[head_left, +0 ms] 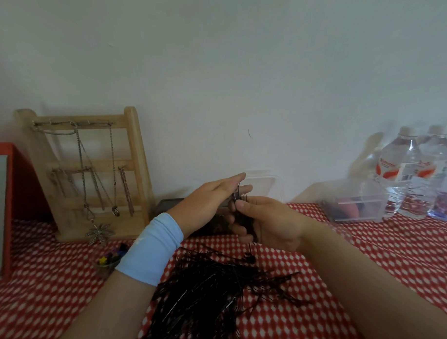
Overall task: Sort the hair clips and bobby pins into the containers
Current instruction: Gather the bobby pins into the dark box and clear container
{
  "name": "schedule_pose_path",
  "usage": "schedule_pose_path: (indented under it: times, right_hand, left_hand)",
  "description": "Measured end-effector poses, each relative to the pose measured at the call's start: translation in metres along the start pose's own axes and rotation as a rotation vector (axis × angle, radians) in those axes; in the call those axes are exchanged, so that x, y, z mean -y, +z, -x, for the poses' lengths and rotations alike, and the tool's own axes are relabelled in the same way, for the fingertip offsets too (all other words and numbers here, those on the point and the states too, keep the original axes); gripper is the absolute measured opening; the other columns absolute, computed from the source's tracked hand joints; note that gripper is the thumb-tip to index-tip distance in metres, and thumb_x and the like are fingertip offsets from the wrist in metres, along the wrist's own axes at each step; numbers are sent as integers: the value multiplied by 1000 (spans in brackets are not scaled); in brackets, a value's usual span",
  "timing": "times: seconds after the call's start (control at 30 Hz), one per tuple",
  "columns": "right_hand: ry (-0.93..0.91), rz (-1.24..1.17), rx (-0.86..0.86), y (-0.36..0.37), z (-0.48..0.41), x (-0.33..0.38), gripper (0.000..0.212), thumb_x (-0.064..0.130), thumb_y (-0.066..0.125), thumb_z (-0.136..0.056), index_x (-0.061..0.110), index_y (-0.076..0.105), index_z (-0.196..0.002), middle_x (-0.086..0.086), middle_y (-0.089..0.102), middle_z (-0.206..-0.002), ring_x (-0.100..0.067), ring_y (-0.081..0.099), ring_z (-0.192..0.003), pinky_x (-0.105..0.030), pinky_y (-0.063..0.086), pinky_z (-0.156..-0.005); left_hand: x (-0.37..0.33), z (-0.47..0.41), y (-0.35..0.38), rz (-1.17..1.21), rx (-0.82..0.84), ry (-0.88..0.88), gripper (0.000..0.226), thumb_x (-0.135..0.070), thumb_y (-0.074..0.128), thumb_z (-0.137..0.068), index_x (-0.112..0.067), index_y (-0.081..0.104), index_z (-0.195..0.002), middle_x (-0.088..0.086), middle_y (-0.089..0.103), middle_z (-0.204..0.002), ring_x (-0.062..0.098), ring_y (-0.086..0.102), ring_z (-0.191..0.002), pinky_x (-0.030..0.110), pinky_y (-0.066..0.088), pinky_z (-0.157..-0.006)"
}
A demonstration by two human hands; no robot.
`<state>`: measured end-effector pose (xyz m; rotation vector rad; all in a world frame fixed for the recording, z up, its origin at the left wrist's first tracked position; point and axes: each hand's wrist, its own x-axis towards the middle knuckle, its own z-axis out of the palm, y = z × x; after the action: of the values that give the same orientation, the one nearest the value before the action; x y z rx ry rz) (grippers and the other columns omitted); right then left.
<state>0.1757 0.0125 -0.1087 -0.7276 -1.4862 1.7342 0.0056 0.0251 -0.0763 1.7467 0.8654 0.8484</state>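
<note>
Both hands up over the bench (372,253), red-and-white checked cloth underneath. The right hand (272,221) has its grip curled closed around a small bundle of black bobby pins (239,194), thumb pressed on top, pin ends poking up and down out of the fist. The left hand (206,203), pale blue wristband (150,250) on the wrist, lies flat with fingers stretched out, fingertips touching the top of that same bundle; not closed on anything. Below the hands, one big heap of loose black pins (209,291) sprawls across the cloth, far too many and too tangled to count. Behind the hands, one dark tray (168,204), mostly hidden, and one clear lidded box (268,183) against the wall. To the right, one clear container (355,202) holding blurred coloured items, then two water bottles (417,172) side by side. On the left, one wooden rack (91,174) hung with several chains, and a small cluster of coloured clips (110,258) beside the left wrist
</note>
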Motion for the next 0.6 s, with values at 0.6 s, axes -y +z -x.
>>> schedule_pose_path:
  times: [0.6]
  right_hand:
    - [37,7,4,-2,1,4,25,13,34,-107,14,55,-94,0,43,-71,-14,42,-63,-25,40,-60]
  left_hand:
    - [12,-5,-4,-227,-91,166,22,-19,42,-104,-23,64,-102,-12,69,-118,9,63,-90,30,51,-87]
